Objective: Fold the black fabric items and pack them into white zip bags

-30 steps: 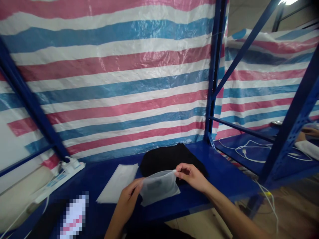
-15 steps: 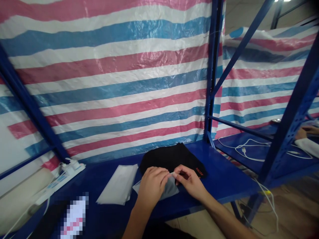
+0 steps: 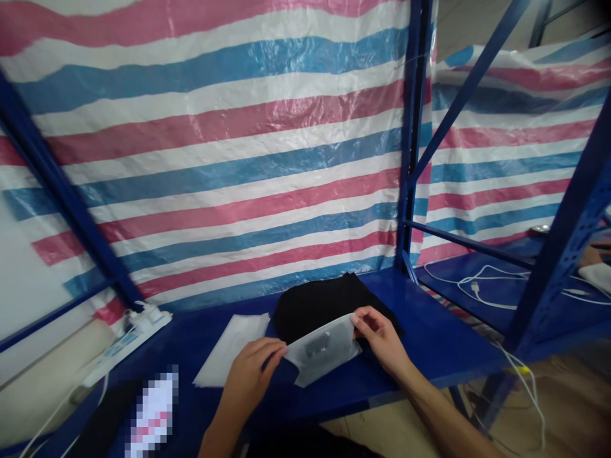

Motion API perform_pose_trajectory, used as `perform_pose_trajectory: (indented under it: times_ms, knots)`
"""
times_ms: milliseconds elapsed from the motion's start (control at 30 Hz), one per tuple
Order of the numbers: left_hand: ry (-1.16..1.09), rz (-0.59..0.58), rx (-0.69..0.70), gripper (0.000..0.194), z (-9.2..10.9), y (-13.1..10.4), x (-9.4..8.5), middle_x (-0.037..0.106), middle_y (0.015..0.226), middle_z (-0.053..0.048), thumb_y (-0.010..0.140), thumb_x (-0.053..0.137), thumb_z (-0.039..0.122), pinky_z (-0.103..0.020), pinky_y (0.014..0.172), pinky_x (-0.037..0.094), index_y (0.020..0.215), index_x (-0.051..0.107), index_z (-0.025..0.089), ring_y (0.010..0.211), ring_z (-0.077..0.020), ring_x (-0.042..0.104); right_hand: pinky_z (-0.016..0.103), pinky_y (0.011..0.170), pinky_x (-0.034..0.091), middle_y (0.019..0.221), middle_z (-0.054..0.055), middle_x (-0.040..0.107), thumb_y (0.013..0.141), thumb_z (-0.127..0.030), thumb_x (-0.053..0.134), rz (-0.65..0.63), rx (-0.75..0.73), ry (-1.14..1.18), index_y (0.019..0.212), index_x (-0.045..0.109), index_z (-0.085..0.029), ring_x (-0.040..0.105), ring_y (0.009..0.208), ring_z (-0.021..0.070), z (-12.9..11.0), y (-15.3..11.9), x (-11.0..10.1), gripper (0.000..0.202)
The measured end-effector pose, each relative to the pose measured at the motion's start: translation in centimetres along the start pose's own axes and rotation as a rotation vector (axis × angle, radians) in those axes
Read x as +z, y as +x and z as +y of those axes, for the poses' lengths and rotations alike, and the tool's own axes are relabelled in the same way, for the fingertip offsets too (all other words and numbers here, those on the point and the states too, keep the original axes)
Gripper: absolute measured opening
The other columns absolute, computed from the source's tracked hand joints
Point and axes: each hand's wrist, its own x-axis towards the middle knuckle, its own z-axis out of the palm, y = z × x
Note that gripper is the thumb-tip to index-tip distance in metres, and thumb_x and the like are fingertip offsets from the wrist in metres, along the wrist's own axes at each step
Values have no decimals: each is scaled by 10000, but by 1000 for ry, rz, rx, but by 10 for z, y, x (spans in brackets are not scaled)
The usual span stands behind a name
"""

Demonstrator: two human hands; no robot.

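Taking the translucent pouch (image 3: 329, 356) as the clock's centre, the white power strip (image 3: 126, 346) lies at nine o'clock on the far left, by the rack post, probably to keep its cords clear of the hands. Between eight and nine, a pixelated patch (image 3: 153, 413) hides whatever is there. Nearer, at nine, a stack of flat translucent sheets or bags (image 3: 231, 350) lies within easy reach of the left hand (image 3: 255, 372).

That hand's fingers pinch the pouch's left upper corner. The pouch hangs over the front of the blue counter (image 3: 443, 343), its top edge slanting up toward two o'clock and drawn straight, seemingly to keep the film flat. A small dark shape shows at its middle; whether inside or behind, I cannot tell. At twelve, just behind, rests a black cloth item (image 3: 324, 302). At three, the right hand (image 3: 379, 337) has its thumb and fingers closed on the other upper corner, likely sharing the tension. Farther right, toward two, a loose white cable (image 3: 475, 289) lies beyond the rack bar.
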Motion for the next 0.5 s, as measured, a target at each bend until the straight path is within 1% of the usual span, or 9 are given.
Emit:
perform_pose_trajectory:
  times_ms: [100, 167, 233, 267, 300, 367, 400, 433, 500]
  knots:
    - [-92, -91, -81, 294, 8, -3, -2, 816, 1157, -38, 1075, 555, 453, -323, 860, 597, 1121, 797, 291, 1003, -237, 765, 361, 727, 599, 890, 13, 642, 867, -627, 837, -51, 27, 35, 943, 674, -234, 652, 774, 209, 3, 1, 2, 432]
    - [-101, -117, -105, 321, 15, -1, -1, 823, 1136, -36, 1077, 540, 474, -304, 797, 594, 1137, 800, 297, 968, -238, 773, 366, 740, 614, 899, 15, 656, 862, -627, 842, -85, 34, 48, 938, 680, -235, 662, 797, 213, 1, 2, 9, 431]
    - [-73, -93, -110, 351, 14, 2, -4, 836, 1110, -34, 1077, 519, 485, -315, 840, 592, 1114, 815, 301, 987, -253, 783, 385, 784, 631, 937, 29, 686, 872, -637, 829, -108, 26, 46, 945, 696, -228, 688, 825, 220, -3, 4, 16, 437]
    - [-51, -65, -116, 365, 10, 4, -10, 841, 1108, -34, 1073, 510, 489, -324, 884, 588, 1096, 822, 301, 1014, -263, 785, 400, 811, 637, 962, 40, 703, 880, -643, 819, -115, 19, 45, 965, 708, -224, 703, 846, 226, -6, 5, 18, 442]
    - [-24, -28, -134, 374, 1, 5, -18, 845, 1119, -35, 1061, 510, 498, -331, 917, 584, 1089, 826, 299, 1038, -273, 787, 416, 833, 643, 981, 53, 718, 886, -648, 812, -120, 12, 45, 995, 722, -220, 715, 874, 237, -9, 7, 19, 451]
    - [45, 49, -204, 395, -26, 5, -45, 849, 1134, -34, 1018, 528, 535, -332, 919, 585, 1090, 831, 291, 1045, -290, 792, 439, 839, 651, 994, 79, 741, 885, -660, 808, -126, 9, 43, 1061, 743, -212, 726, 940, 264, -14, 10, 15, 485]
    - [88, 85, -255, 420, -45, 4, -64, 853, 1122, -33, 995, 528, 556, -328, 886, 590, 1097, 830, 284, 1002, -291, 800, 441, 824, 653, 987, 87, 748, 877, -666, 813, -127, 15, 36, 1085, 749, -209, 725, 961, 274, -16, 11, 11, 506]
    - [139, 114, -324, 447, -66, 3, -85, 860, 1058, -27, 973, 529, 583, -318, 822, 593, 1097, 828, 274, 894, -279, 805, 440, 806, 653, 975, 92, 754, 865, -673, 821, -126, 26, 26, 1097, 753, -206, 723, 967, 279, -16, 11, 5, 526]
    - [248, 126, -457, 509, -112, -1, -130, 851, 892, 13, 971, 496, 623, -285, 719, 575, 1132, 812, 258, 675, -227, 764, 435, 782, 648, 961, 100, 761, 842, -693, 831, -123, 56, -4, 1083, 761, -197, 723, 943, 279, -15, 11, -8, 556]
